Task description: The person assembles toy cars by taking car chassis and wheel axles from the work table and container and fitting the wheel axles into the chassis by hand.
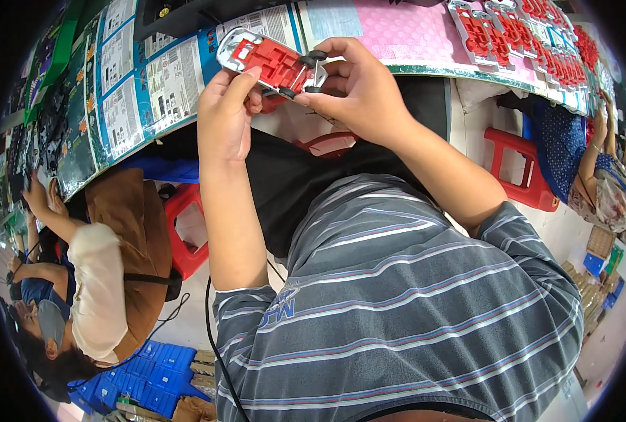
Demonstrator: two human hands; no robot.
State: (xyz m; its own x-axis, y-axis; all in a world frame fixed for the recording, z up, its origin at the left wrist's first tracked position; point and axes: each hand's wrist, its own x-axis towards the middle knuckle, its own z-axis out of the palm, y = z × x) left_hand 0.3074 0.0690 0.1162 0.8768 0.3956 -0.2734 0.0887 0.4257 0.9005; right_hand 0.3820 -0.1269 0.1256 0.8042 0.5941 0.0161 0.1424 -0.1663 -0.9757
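Observation:
Above the table's near edge, my left hand [227, 105] grips a small toy car [267, 62], thumb on top. Its underside faces up and shows a red chassis inside a pale silver body. One pair of black wheels [287, 92] sits at the car's right-hand end. Just beyond that pair, my right hand [365, 88] pinches a wheel axle [315, 72] between thumb and index finger, with a black wheel at each end. The axle is right against the car's end; whether it is seated in the chassis I cannot tell.
Several red-and-silver toy car bodies [499, 35] lie in rows at the right of the table. A black tray [186, 17] stands at the back. Printed sheets [175, 77] and pink bubble wrap [404, 32] cover the tabletop. Co-workers sit at left and right; red stools [517, 169] stand nearby.

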